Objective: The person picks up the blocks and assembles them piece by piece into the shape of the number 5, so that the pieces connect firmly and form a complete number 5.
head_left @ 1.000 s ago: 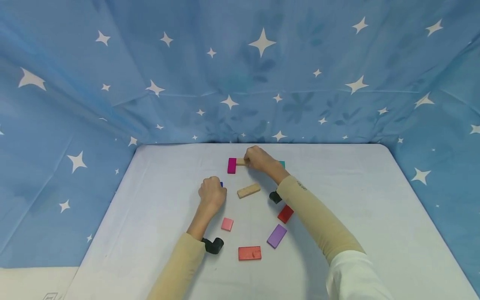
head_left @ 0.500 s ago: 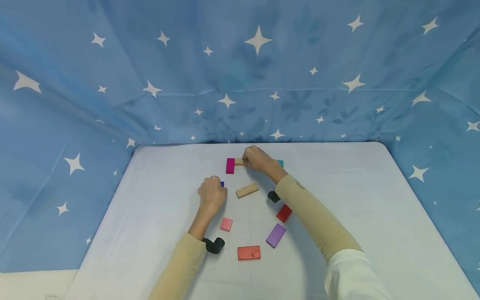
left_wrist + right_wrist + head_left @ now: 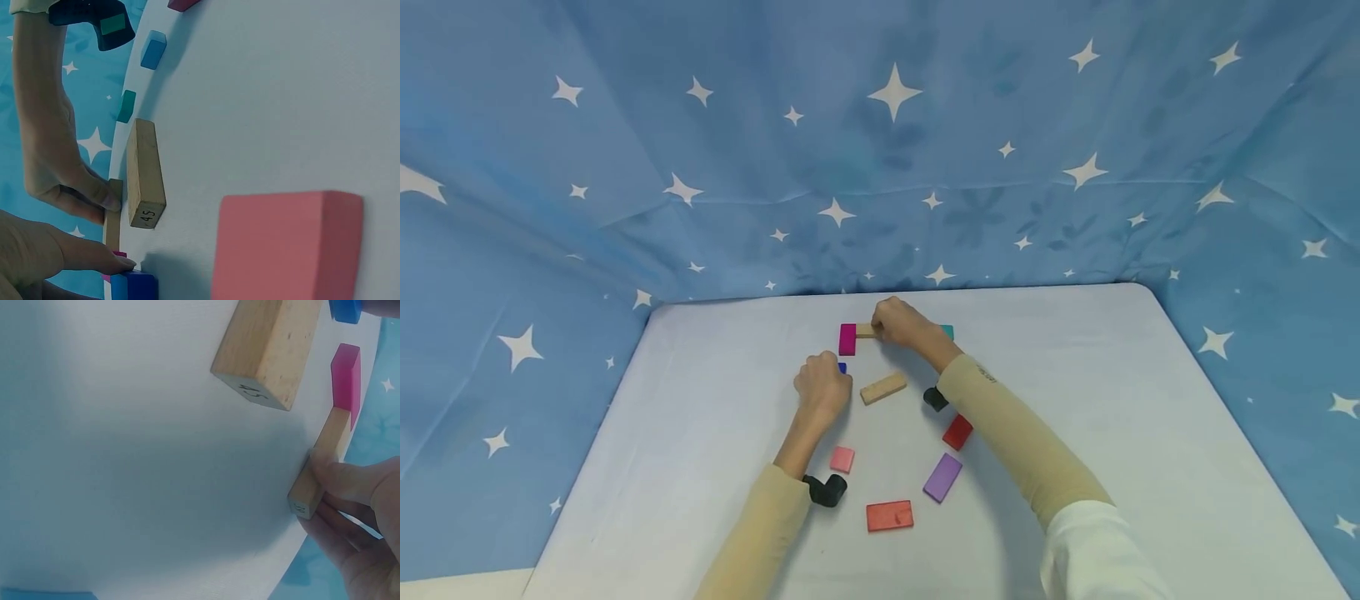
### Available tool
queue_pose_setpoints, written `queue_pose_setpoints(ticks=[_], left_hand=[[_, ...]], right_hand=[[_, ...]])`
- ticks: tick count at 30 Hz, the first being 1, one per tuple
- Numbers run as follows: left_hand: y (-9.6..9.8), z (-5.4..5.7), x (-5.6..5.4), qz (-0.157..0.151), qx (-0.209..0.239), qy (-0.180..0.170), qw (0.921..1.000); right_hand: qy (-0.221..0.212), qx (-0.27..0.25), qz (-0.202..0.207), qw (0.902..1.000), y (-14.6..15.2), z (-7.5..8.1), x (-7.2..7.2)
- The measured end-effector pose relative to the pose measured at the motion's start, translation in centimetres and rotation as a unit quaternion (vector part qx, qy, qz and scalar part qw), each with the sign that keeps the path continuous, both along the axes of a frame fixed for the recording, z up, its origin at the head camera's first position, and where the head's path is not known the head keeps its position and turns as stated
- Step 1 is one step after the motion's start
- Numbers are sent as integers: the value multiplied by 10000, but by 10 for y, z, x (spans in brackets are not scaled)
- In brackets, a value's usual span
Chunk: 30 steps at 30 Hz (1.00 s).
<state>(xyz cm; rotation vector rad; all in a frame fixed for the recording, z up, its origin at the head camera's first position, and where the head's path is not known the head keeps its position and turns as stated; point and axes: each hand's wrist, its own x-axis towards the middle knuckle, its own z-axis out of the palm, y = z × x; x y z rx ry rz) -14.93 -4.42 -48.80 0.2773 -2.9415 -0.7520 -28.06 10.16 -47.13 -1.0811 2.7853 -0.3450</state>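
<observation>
My right hand (image 3: pixel 901 323) pinches a plain wooden block (image 3: pixel 328 437) lying flat at the back of the table, thumb on one side and fingers on the other. That block's far end meets a magenta block (image 3: pixel 847 339) set crosswise to it. Nearer me and to the left, my left hand (image 3: pixel 822 386) grips a blue block (image 3: pixel 134 285), which the head view mostly hides behind the knuckles. In the left wrist view the thumb lies along the blue block's upper edge. A second wooden block (image 3: pixel 883 388), marked 45, rests between the hands.
A pink square block (image 3: pixel 842 459), a light red block (image 3: pixel 890 516), a purple block (image 3: pixel 942 477) and a dark red block (image 3: pixel 957 432) lie on the white table (image 3: pixel 1150 433). A teal block (image 3: pixel 948 332) shows behind my right wrist. Blue star-patterned cloth (image 3: pixel 760 167) surrounds the table.
The head view has shifted a little, so the blocks appear further left. My left hand has moved slightly right with the blue block, closer to the magenta one. My right hand keeps its place on the wooden block.
</observation>
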Motion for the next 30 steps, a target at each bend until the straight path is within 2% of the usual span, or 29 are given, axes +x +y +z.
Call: queue_pose_setpoints(ticks=[6, 14, 30], left_hand=[[2, 2, -7, -80, 12, 94, 9999], [6, 2, -15, -76, 53, -14, 10000], [11, 2, -23, -94, 3, -72, 9999]], right_hand=[[66, 29, -37, 10000, -1, 1, -1], [43, 25, 46, 10000, -2, -1, -2], [21, 58, 33, 10000, 0, -1, -4]])
